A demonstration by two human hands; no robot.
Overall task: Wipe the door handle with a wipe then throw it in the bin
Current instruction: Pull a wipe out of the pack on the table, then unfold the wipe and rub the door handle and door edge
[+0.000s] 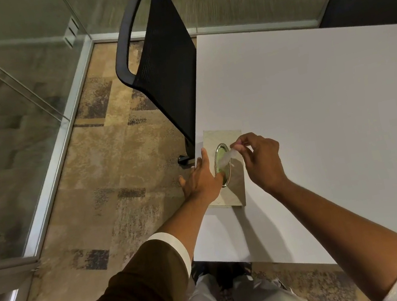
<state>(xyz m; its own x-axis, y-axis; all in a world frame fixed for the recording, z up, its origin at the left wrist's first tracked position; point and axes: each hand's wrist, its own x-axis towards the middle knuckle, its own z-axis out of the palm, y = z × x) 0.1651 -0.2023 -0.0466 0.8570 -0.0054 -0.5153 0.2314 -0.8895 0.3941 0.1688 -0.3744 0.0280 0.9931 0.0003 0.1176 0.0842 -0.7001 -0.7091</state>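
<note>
- Near the left edge of the white tabletop [316, 103], down toward its near-left corner, sits a flat beige wipe box [236, 191] with an oval metal-rimmed opening on top.
- Left hand [200, 176] lies flat on the box's left side, fingers stretched out and a bit spread, thumb resting by the oval's rim. It's just pressing down, not gripping anything.
- Right hand [262, 157] hovers over the box's right side, thumb and forefinger pinched narrow on the tip of a thin whitish wipe [224, 160]; the other fingers are loosely curled.
- Wipe runs from the pinch down-left into the oval opening, so it's only partly out. A bit blurry, can't tell how much is left inside.
- Box's long axis runs along the table's left edge, and so does the oval's.
- Black mesh chair [162, 58] stands right against the left edge beyond the box. Rest of the tabletop to the right and far side is open.
</note>
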